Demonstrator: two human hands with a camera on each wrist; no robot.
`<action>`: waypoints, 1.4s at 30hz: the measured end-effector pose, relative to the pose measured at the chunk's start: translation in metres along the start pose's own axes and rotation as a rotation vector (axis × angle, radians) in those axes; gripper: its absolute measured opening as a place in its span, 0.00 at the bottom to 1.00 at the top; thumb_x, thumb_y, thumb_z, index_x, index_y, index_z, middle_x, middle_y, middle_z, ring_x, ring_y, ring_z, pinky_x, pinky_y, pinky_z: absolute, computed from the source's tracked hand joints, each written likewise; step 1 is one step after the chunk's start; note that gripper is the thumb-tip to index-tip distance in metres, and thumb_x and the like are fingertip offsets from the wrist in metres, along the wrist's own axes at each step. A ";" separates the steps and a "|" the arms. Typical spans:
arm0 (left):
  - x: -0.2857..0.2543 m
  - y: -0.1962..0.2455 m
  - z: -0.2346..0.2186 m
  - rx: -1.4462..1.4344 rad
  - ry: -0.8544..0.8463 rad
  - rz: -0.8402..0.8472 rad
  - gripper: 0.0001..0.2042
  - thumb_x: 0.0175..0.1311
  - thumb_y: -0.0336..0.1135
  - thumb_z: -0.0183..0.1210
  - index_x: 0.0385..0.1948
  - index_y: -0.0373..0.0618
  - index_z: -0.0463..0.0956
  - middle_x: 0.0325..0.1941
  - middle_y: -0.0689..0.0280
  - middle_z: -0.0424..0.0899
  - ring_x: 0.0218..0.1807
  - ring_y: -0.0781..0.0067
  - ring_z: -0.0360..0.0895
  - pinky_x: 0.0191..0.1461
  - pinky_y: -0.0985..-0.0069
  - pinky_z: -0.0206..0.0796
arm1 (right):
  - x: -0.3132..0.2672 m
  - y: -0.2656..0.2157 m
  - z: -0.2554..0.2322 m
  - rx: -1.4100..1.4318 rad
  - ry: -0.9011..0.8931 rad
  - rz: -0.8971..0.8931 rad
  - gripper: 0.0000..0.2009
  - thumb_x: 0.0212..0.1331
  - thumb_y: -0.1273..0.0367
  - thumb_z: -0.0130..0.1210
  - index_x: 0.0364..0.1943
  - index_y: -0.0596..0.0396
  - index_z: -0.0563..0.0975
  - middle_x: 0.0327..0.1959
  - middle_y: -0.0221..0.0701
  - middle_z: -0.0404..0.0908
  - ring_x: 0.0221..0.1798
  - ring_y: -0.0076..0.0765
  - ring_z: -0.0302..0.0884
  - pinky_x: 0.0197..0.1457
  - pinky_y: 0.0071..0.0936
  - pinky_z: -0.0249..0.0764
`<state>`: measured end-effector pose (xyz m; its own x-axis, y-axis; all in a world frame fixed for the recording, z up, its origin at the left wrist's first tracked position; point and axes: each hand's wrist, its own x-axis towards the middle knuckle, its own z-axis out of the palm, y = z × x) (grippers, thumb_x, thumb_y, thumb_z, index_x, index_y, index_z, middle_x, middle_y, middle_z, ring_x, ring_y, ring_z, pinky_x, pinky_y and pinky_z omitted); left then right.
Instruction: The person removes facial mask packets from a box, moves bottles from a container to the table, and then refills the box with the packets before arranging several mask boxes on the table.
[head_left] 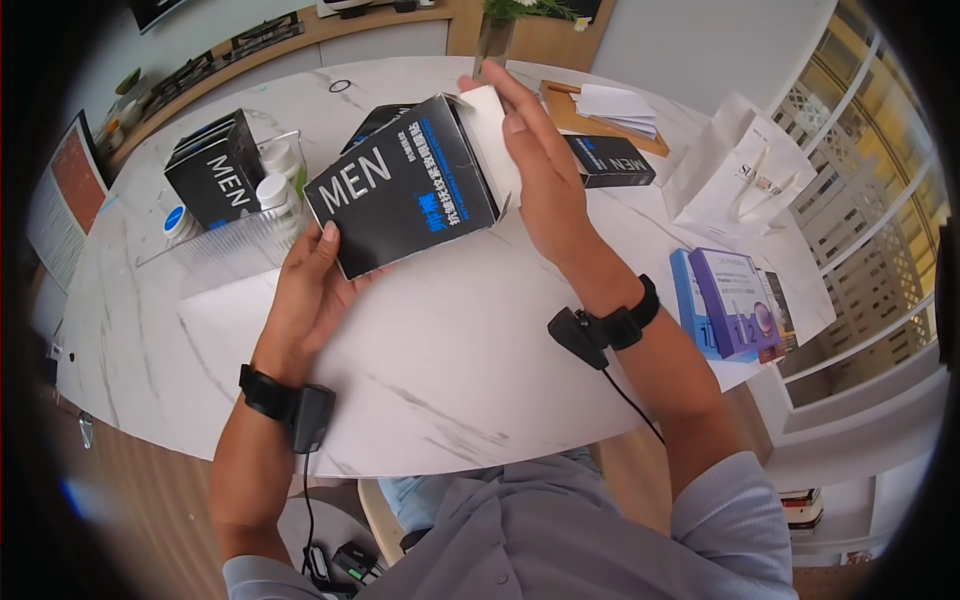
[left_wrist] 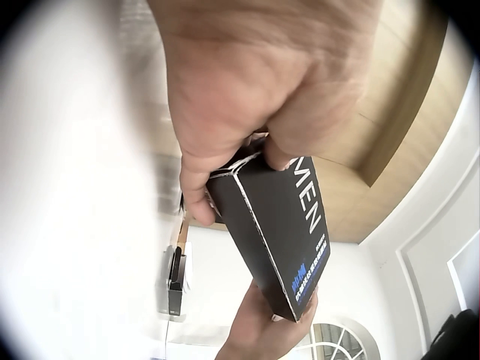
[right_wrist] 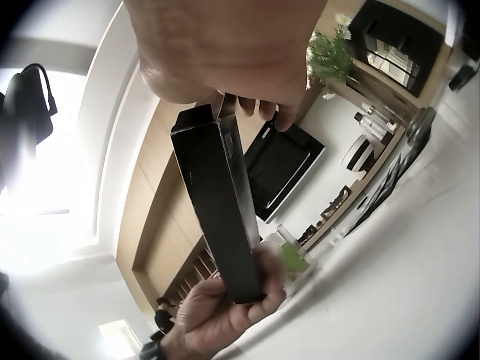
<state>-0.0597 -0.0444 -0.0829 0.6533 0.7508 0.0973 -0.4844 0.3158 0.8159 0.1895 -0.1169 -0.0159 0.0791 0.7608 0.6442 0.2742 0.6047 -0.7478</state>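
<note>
A black carton lettered MEN is held up above the marble table, tilted, front face toward the head camera. My left hand grips its lower left corner, thumb on the front and fingers underneath; the left wrist view shows this hold on the carton up close. At the carton's other end a white flap stands out. My right hand lies along that flap with its fingers stretched upward. In the right wrist view, the dark narrow side of the carton hangs below the right palm.
On the left stands a clear ribbed organizer with black boxes and white bottles. Another black MEN box lies right of my hands, near a wooden tray, a white paper bag and a purple box.
</note>
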 end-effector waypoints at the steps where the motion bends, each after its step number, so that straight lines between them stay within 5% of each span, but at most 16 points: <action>1: 0.000 0.001 0.000 0.001 0.009 0.006 0.19 0.82 0.40 0.46 0.65 0.36 0.62 0.69 0.56 0.72 0.69 0.57 0.74 0.71 0.49 0.71 | 0.002 0.006 -0.001 0.022 0.007 -0.003 0.24 0.79 0.69 0.36 0.77 0.55 0.61 0.74 0.37 0.68 0.75 0.28 0.62 0.78 0.25 0.55; 5: 0.002 0.000 -0.001 -0.029 -0.007 0.007 0.19 0.82 0.39 0.47 0.65 0.37 0.62 0.69 0.56 0.72 0.69 0.57 0.74 0.72 0.48 0.70 | 0.001 -0.002 0.004 0.056 0.030 0.044 0.24 0.79 0.69 0.36 0.77 0.56 0.62 0.76 0.35 0.64 0.75 0.27 0.61 0.78 0.24 0.54; 20: 0.003 -0.002 -0.001 0.049 0.034 0.004 0.21 0.82 0.41 0.47 0.67 0.39 0.61 0.68 0.58 0.74 0.68 0.61 0.75 0.71 0.50 0.71 | -0.006 0.004 0.015 -0.224 0.101 0.008 0.22 0.78 0.72 0.40 0.74 0.53 0.67 0.65 0.34 0.76 0.61 0.23 0.72 0.67 0.21 0.65; 23: 0.002 -0.002 0.000 0.052 0.033 -0.004 0.20 0.82 0.41 0.47 0.67 0.40 0.62 0.68 0.58 0.73 0.69 0.61 0.74 0.73 0.51 0.69 | -0.010 0.004 0.018 -0.312 0.084 -0.005 0.23 0.79 0.69 0.41 0.75 0.56 0.63 0.71 0.39 0.71 0.68 0.32 0.71 0.71 0.26 0.64; 26: 0.004 -0.004 -0.002 0.049 0.007 -0.014 0.21 0.82 0.40 0.46 0.70 0.42 0.59 0.70 0.58 0.72 0.71 0.60 0.71 0.75 0.51 0.66 | -0.015 0.010 0.030 -0.614 0.074 -0.288 0.27 0.75 0.69 0.48 0.75 0.63 0.60 0.77 0.50 0.60 0.78 0.54 0.60 0.78 0.39 0.61; 29: 0.004 -0.002 0.000 0.079 -0.047 -0.002 0.23 0.81 0.38 0.49 0.72 0.44 0.56 0.72 0.58 0.68 0.73 0.60 0.68 0.75 0.50 0.64 | -0.016 0.002 0.036 -0.770 -0.034 -0.380 0.34 0.68 0.71 0.57 0.76 0.63 0.58 0.80 0.51 0.52 0.79 0.59 0.56 0.79 0.43 0.59; 33: 0.003 -0.003 0.003 0.081 -0.139 0.026 0.29 0.77 0.34 0.55 0.73 0.42 0.52 0.73 0.57 0.65 0.73 0.58 0.67 0.75 0.50 0.64 | -0.009 -0.009 0.030 -0.772 -0.069 -0.434 0.40 0.56 0.82 0.60 0.76 0.62 0.58 0.80 0.52 0.51 0.78 0.61 0.56 0.78 0.45 0.62; 36: 0.002 0.002 0.008 0.144 -0.166 0.087 0.29 0.77 0.35 0.55 0.74 0.41 0.52 0.73 0.56 0.65 0.72 0.57 0.68 0.74 0.51 0.66 | -0.003 -0.016 0.024 -0.847 -0.084 -0.547 0.39 0.57 0.84 0.57 0.76 0.61 0.58 0.79 0.52 0.51 0.78 0.61 0.57 0.77 0.44 0.64; 40: -0.011 0.037 0.021 0.383 -0.103 0.210 0.29 0.77 0.33 0.53 0.75 0.39 0.53 0.72 0.56 0.68 0.70 0.60 0.71 0.71 0.57 0.69 | 0.000 -0.031 0.024 -0.684 -0.001 -0.439 0.32 0.69 0.80 0.45 0.78 0.59 0.56 0.81 0.48 0.49 0.79 0.57 0.56 0.78 0.42 0.60; 42: -0.017 0.059 0.025 0.515 -0.098 0.310 0.28 0.78 0.30 0.50 0.76 0.38 0.51 0.72 0.56 0.69 0.71 0.62 0.71 0.73 0.59 0.67 | 0.003 -0.026 0.028 -0.719 0.087 -0.426 0.30 0.68 0.80 0.47 0.76 0.60 0.58 0.79 0.49 0.52 0.77 0.56 0.60 0.76 0.40 0.65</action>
<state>-0.0847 -0.0529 -0.0224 0.5893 0.6979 0.4069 -0.3334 -0.2487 0.9094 0.1553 -0.1237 0.0009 -0.1041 0.4624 0.8806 0.8390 0.5163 -0.1719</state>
